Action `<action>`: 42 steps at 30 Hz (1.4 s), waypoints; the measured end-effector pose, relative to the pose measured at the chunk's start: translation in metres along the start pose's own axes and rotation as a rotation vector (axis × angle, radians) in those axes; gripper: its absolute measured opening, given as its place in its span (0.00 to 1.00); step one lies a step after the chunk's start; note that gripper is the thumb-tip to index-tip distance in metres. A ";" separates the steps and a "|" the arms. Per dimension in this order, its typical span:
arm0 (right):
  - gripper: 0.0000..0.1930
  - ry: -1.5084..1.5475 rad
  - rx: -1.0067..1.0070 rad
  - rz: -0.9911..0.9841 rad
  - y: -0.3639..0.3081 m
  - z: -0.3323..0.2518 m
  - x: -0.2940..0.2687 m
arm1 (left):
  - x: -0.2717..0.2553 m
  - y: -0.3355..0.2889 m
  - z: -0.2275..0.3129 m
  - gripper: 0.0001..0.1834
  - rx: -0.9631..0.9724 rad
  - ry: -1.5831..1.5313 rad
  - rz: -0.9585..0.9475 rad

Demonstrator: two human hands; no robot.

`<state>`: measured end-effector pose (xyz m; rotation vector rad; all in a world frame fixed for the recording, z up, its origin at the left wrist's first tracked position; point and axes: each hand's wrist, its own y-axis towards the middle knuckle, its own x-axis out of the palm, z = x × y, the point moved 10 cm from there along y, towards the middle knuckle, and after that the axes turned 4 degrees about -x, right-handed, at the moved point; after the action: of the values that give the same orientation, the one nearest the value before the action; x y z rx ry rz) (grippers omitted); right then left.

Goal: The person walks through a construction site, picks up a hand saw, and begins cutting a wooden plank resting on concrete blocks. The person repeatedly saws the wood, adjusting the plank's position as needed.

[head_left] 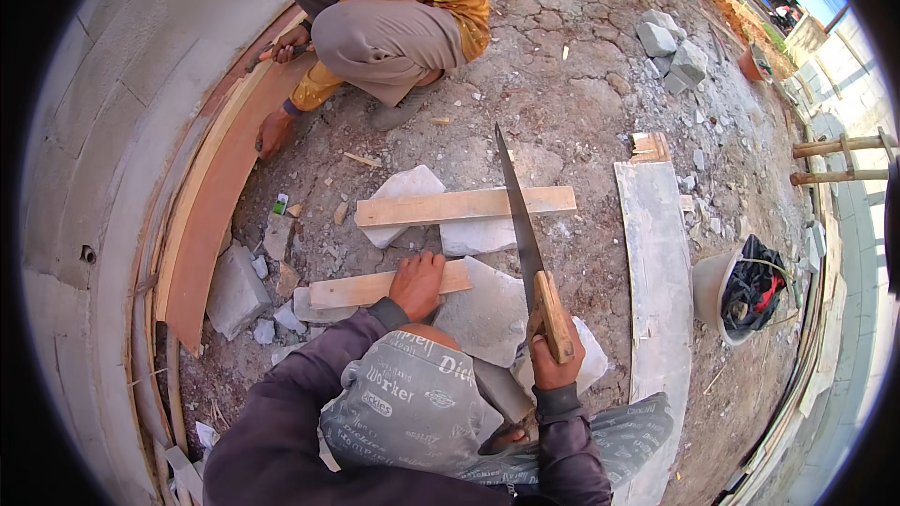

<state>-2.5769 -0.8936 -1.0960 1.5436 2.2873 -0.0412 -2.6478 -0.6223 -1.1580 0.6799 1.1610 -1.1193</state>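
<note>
My right hand (pixel 557 356) grips the wooden handle of a handsaw (pixel 523 211), whose blade points up and away from me. The blade crosses in front of a longer wooden batten (pixel 450 207); whether they touch I cannot tell. That batten lies across two pale stone blocks (pixel 410 186). My left hand (pixel 416 286) is closed over the right part of a shorter wooden batten (pixel 352 290), which lies nearer to me on broken blocks. Another pale block (pixel 487 309) sits between my hands, in front of my bent knee.
At the far left another person (pixel 394 19) squats, hands on a long reddish board (pixel 220 187) along the wall. A whitish plank (pixel 653 272) lies to my right, beside a bucket (pixel 712 295) with dark cloth. Rubble blocks (pixel 689 66) are piled farther off on cracked ground.
</note>
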 end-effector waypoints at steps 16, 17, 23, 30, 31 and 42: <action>0.30 -0.032 -0.073 0.090 -0.001 -0.017 -0.008 | 0.016 0.167 -0.003 0.36 0.051 -0.025 0.099; 0.30 -0.046 -0.087 0.093 0.000 -0.016 -0.011 | 0.013 0.170 0.003 0.35 0.059 -0.028 0.133; 0.30 -0.082 -0.092 0.156 0.003 -0.009 -0.028 | 0.013 0.186 0.035 0.33 0.056 -0.041 0.117; 0.31 -0.011 -0.005 0.115 0.001 0.007 -0.021 | 0.025 0.195 0.032 0.38 0.078 -0.076 0.004; 0.30 0.027 0.018 0.101 0.000 0.012 -0.020 | 0.026 0.195 0.033 0.39 0.086 -0.013 0.003; 0.30 0.124 0.032 0.085 0.005 0.017 -0.027 | 0.034 0.202 0.041 0.40 0.124 0.051 -0.056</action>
<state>-2.5586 -0.9189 -1.1017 1.7021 2.3221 0.0426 -2.4448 -0.6014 -1.2016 0.7800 1.1669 -1.2348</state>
